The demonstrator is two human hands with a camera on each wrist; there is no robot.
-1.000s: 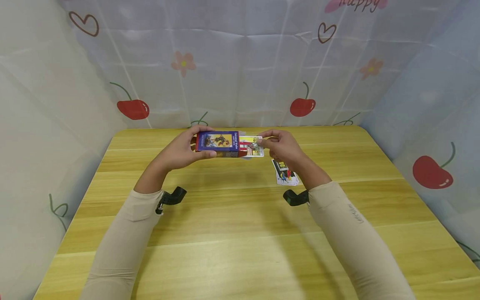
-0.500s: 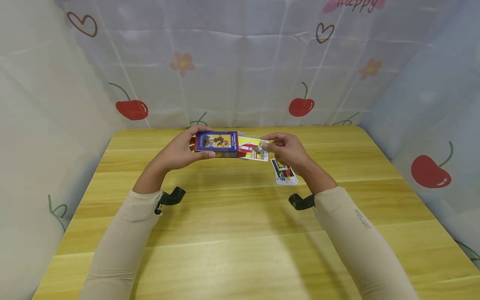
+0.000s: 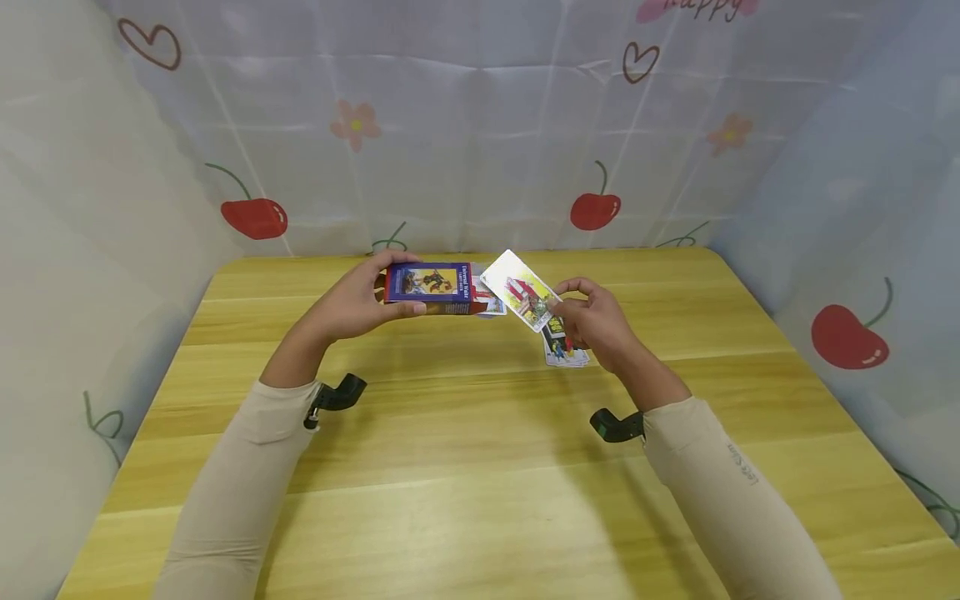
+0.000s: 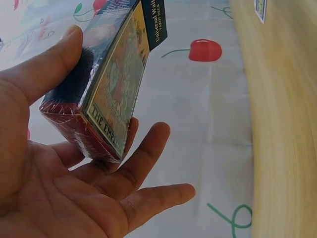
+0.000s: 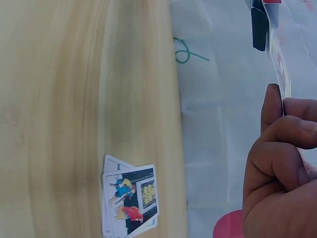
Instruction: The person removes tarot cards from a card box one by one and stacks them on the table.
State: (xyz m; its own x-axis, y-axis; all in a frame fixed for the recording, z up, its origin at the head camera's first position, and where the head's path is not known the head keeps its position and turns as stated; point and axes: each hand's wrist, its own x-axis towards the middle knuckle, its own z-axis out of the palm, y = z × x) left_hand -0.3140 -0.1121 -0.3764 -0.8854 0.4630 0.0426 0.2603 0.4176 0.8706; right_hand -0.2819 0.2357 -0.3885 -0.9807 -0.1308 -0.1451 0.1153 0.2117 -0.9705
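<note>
My left hand [image 3: 352, 304] grips a blue and red tarot box [image 3: 427, 283] above the table, thumb on one side and fingers on the other. Its open end points right, and another card [image 3: 489, 298] pokes out of it. Between thumb and finger my right hand [image 3: 596, 325] pinches a tarot card [image 3: 517, 287], tilted and free of the box. Under that hand a small loose stack of tarot cards [image 5: 131, 201] lies face up on the table. In the left wrist view the tarot box [image 4: 106, 84] shows a wrapped, shiny end near the palm.
The wooden table [image 3: 450, 467] reaches back to a white curtain [image 3: 465, 167] printed with cherries, hearts and flowers. Similar sheets hang at both sides. A black camera mount [image 3: 341, 392] sits on the left wrist, and another black mount [image 3: 617, 425] on the right.
My right hand has drawn the tarot card fully out of the box, moving right and toward me, and the card has turned at an angle. The left hand still holds the box in place.
</note>
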